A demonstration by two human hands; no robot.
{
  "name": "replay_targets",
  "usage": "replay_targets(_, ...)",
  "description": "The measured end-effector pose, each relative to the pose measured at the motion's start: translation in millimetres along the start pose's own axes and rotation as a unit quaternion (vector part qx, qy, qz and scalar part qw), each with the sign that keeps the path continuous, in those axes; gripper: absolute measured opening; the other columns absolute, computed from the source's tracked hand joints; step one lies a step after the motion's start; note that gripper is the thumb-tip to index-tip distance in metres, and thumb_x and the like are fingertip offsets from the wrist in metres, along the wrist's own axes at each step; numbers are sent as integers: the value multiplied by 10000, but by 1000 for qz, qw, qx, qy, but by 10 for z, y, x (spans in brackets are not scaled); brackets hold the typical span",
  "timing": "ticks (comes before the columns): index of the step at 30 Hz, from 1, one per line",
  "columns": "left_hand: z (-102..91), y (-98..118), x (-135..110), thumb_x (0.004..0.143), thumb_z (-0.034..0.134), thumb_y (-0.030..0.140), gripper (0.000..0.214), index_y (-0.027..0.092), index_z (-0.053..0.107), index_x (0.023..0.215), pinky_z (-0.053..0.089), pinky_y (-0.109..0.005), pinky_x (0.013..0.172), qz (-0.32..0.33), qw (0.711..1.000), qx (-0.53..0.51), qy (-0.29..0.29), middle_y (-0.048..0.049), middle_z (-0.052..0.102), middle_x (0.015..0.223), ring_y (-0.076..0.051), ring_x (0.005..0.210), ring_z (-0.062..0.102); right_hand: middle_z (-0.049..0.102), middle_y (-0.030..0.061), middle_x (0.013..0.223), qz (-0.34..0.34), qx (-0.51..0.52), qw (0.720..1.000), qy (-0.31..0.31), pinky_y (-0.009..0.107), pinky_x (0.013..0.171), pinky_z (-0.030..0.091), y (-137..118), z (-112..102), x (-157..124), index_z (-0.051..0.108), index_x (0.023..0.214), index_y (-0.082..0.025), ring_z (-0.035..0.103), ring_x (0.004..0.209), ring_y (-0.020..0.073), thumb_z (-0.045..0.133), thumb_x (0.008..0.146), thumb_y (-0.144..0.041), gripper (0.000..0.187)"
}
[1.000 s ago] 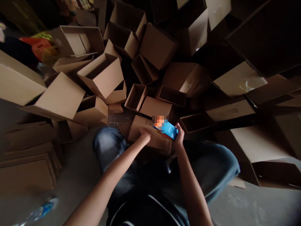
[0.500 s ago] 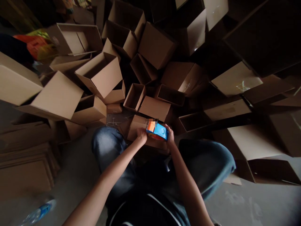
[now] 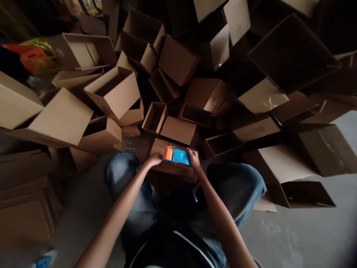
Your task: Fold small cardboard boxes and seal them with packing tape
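The right hand [image 3: 194,156] was closed firmly around the blue end of a tape dispenser [image 3: 181,156], whose orange end pointed toward the left hand [image 3: 154,160]. The two hands stood apart, with the dispenser between them. The left hand lay just beside the orange end, on the edge of a cardboard box [image 3: 160,147], but I could not tell whether it gripped that edge or only pressed on it. The dispenser seemed to lie on top of the box, though its middle was pixelated and no tape could be made out.

Just below the grip were the left knee [image 3: 119,167] and right knee [image 3: 237,182], both in jeans. Beyond it rose a loose heap of open boxes [image 3: 178,130], with flat cardboard [image 3: 25,201] well to the left and a plastic bottle [image 3: 43,261] low on that side.

The main risk lay in the one-handed hold: a slip of the right hand could have dropped the dispenser between the knees. The box could also have shifted under pressure from the left hand, as nothing firm showed beneath it. A knock from either arm might have sent the nearby heap sliding against the grip.
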State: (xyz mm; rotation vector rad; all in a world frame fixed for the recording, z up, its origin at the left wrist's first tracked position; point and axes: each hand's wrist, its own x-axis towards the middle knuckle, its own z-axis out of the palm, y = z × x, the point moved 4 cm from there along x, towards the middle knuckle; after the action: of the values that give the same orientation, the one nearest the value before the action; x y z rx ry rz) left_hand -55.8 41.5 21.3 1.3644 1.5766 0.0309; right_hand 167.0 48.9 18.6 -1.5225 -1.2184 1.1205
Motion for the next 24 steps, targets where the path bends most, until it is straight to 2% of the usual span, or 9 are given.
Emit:
replay_targets(2, -104, -39, 5, 1051, 314, 325, 408, 151, 673, 970, 519, -236, 693, -2, 996, -90, 27, -96, 760, 976, -183, 883, 732, 232, -67, 538, 0, 1, 1000, -15, 263, 497, 219, -18, 12, -12, 267, 542, -266, 232, 530, 91, 454, 699, -881, 662)
replay_targets(4, -194, -81, -19, 1038, 336, 500, 490, 141, 670, 1034, 525, -260, 741, -5, 970, -240, 46, -109, 751, 1016, -199, 921, 722, 220, -68, 539, 0, 3, 1000, -25, 263, 493, 201, -33, 19, -22, 257, 542, -268, 215, 528, 89, 454, 708, -861, 647)
replay_targets(6, -231, -104, -74, 932, 486, 668, 582, 142, 673, 1095, 528, -293, 783, -3, 930, -366, 23, -120, 745, 1046, -224, 940, 713, 221, -67, 538, -2, 3, 1000, -28, 260, 487, 193, -51, 21, -29, 252, 541, -268, 211, 525, 88, 455, 717, -844, 635)
replay_targets(8, -223, -82, -151, 797, 642, 730, 672, 163, 670, 1156, 523, -317, 816, 19, 912, -408, -22, -124, 738, 1094, -247, 983, 701, 221, -65, 534, -3, -1, 1000, -30, 255, 484, 188, -70, 23, -32, 249, 539, -267, 208, 526, 89, 450, 719, -839, 632)
replay_targets(13, -128, 72, -291, 693, 779, 648, 663, 218, 677, 1187, 512, -327, 806, 87, 929, -359, -24, -83, 726, 1142, -271, 1058, 674, 217, -61, 535, -4, -18, 999, -42, 256, 478, 178, -114, 44, -29, 243, 529, -267, 206, 523, 90, 419, 715, -862, 649)
replay_targets(18, -19, 214, -237, 636, 818, 543, 396, 184, 687, 736, 486, -290, 712, 127, 942, -306, 48, -17, 687, 724, -224, 820, 673, 217, -62, 527, -16, -40, 998, -34, 260, 472, 179, -129, 43, -33, 235, 528, -270, 212, 502, 86, 369, 738, -892, 670)
replay_targets(20, 6, 208, -198, 624, 812, 547, 391, 187, 670, 683, 481, -291, 697, 128, 941, -308, 63, -8, 663, 672, -210, 762, 660, 229, -60, 518, -25, -57, 998, -26, 260, 471, 190, -142, 29, -48, 228, 530, -270, 228, 491, 86, 350, 767, -881, 667)
replay_targets(22, 14, 166, -163, 613, 814, 554, 399, 187, 685, 703, 482, -294, 688, 113, 941, -310, 73, -13, 671, 682, -211, 755, 659, 304, -44, 511, -51, -81, 995, -15, 258, 479, 236, -190, 12, -77, 273, 538, -261, 302, 486, 100, 341, 826, -834, 644)
replay_targets(24, 3, 117, -136, 606, 819, 557, 411, 182, 703, 728, 489, -298, 685, 95, 944, -306, 78, -24, 685, 702, -219, 771, 666, 488, 0, 577, -101, -115, 988, -2, 257, 537, 341, -285, 6, -123, 416, 588, -236, 465, 550, 139, 343, 903, -742, 601)
